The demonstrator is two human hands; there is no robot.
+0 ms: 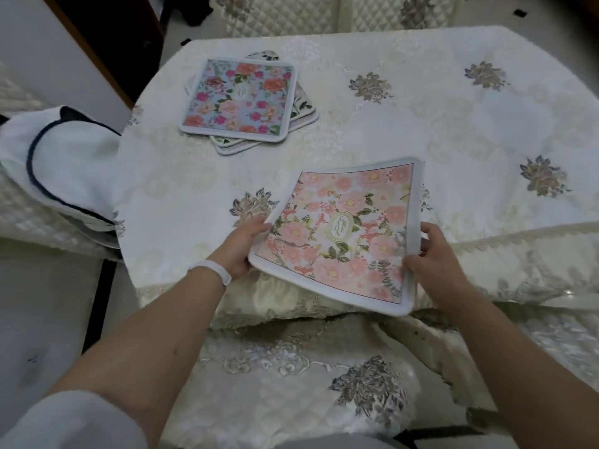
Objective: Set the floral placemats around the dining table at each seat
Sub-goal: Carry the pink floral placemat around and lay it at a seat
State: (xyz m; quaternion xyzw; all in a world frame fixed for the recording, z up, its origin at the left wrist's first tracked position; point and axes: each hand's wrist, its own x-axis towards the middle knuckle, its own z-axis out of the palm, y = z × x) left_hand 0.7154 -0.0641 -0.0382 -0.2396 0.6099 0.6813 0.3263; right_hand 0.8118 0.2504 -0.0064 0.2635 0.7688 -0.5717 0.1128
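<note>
A pink floral placemat with a white border lies tilted over the near edge of the dining table, its near corner hanging past the edge. My left hand grips its left edge and my right hand grips its right edge. A stack of several floral placemats, the top one blue with red and pink flowers, sits fanned at the far left of the table.
The table carries a cream embroidered cloth. A quilted chair seat stands directly below me. A white garment with dark piping drapes over the chair at the left. Two quilted chair backs stand beyond the far edge.
</note>
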